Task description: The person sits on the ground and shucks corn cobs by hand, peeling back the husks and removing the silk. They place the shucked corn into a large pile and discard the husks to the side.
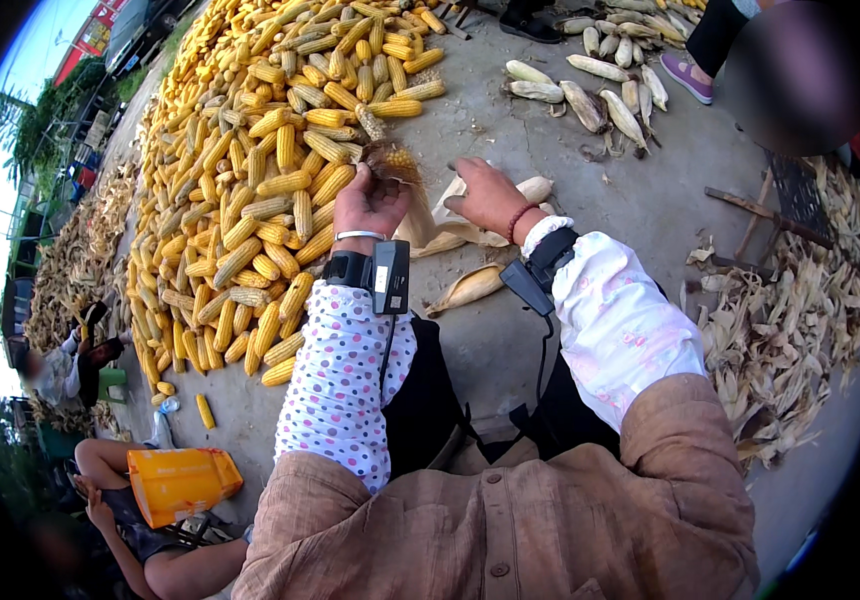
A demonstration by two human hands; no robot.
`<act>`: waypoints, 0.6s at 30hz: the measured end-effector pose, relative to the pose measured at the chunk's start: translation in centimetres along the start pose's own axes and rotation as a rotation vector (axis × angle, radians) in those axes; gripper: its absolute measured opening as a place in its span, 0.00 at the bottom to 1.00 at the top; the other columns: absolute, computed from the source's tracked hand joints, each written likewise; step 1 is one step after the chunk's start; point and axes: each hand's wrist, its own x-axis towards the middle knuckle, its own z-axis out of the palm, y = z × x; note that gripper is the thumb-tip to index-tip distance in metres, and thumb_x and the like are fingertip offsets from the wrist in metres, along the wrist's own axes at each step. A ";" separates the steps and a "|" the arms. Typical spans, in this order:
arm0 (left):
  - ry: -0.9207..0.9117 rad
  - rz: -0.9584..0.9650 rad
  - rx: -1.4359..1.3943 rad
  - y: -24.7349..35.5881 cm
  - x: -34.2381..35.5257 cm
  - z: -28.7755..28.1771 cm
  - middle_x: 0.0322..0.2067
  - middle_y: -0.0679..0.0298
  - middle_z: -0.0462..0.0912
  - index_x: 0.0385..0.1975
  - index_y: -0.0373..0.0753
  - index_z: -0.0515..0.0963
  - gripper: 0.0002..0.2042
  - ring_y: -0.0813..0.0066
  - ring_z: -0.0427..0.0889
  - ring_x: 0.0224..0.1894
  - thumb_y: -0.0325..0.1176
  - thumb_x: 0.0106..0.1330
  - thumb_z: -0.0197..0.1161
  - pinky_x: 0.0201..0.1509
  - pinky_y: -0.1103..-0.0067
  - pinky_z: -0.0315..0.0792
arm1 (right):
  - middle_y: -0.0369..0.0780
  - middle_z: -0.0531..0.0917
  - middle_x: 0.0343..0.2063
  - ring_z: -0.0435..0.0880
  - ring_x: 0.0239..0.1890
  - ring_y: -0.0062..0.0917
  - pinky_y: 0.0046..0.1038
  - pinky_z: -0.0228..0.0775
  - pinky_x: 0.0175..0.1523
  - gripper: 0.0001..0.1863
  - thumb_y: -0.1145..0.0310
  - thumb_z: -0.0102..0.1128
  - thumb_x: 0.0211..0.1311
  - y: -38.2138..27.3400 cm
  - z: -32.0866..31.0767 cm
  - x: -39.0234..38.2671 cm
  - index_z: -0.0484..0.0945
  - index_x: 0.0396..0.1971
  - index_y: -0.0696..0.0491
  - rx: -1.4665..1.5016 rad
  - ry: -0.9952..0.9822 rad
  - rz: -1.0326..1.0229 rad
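My left hand (370, 205) is closed around a partly husked ear of corn (402, 168). Brown silk and yellow kernels show at its top, and pale husk hangs below it. Just right of it, my right hand (495, 200) has its thumb and fingers bent around a strip of pale corn husk (442, 215). Under and beside my right hand lie unhusked ears, one with its end (535, 189) showing past my wrist. Another husk-covered ear (470, 288) lies on the concrete between my forearms.
A big heap of husked yellow corn (260, 200) rises at left and ahead. Unhusked ears (600, 100) lie at far right, near a person's purple shoe (688, 78). Stripped husks (790, 340) pile up by a wooden stool (775, 205). At lower left, a seated person has an orange bucket (182, 485) alongside.
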 end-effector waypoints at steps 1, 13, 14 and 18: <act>-0.001 -0.010 0.021 -0.2 0.1 0.2 0.40 0.58 0.75 0.40 0.36 0.71 0.13 0.62 0.71 0.43 0.38 0.66 0.47 0.55 0.64 0.61 | 0.51 0.71 0.46 0.71 0.48 0.44 0.37 0.65 0.51 0.27 0.65 0.62 0.43 0.1 1.0 0.1 0.67 0.46 0.56 0.046 0.000 -0.015; -0.465 0.053 0.299 -2.8 -1.3 1.2 0.38 0.62 0.75 0.39 0.37 0.72 0.09 0.69 0.73 0.41 0.32 0.60 0.55 0.49 0.70 0.67 | 0.51 0.77 0.38 0.76 0.43 0.41 0.32 0.68 0.47 0.34 0.60 0.68 0.40 0.2 1.8 0.7 0.62 0.47 0.58 0.460 0.243 0.149; -0.420 0.115 0.382 -2.4 -1.1 1.1 0.38 0.63 0.75 0.40 0.37 0.71 0.10 0.69 0.73 0.41 0.31 0.60 0.55 0.49 0.71 0.67 | 0.49 0.77 0.39 0.77 0.43 0.38 0.30 0.68 0.48 0.38 0.62 0.70 0.36 0.6 1.4 0.9 0.62 0.48 0.60 0.543 0.235 0.203; -0.265 0.215 0.702 -1.1 -0.7 0.2 0.39 0.65 0.74 0.45 0.38 0.68 0.13 0.72 0.73 0.41 0.32 0.61 0.54 0.47 0.73 0.66 | 0.43 0.77 0.39 0.77 0.42 0.30 0.28 0.69 0.47 0.32 0.67 0.68 0.40 1.1 -1.3 1.4 0.66 0.47 0.61 1.009 0.107 0.197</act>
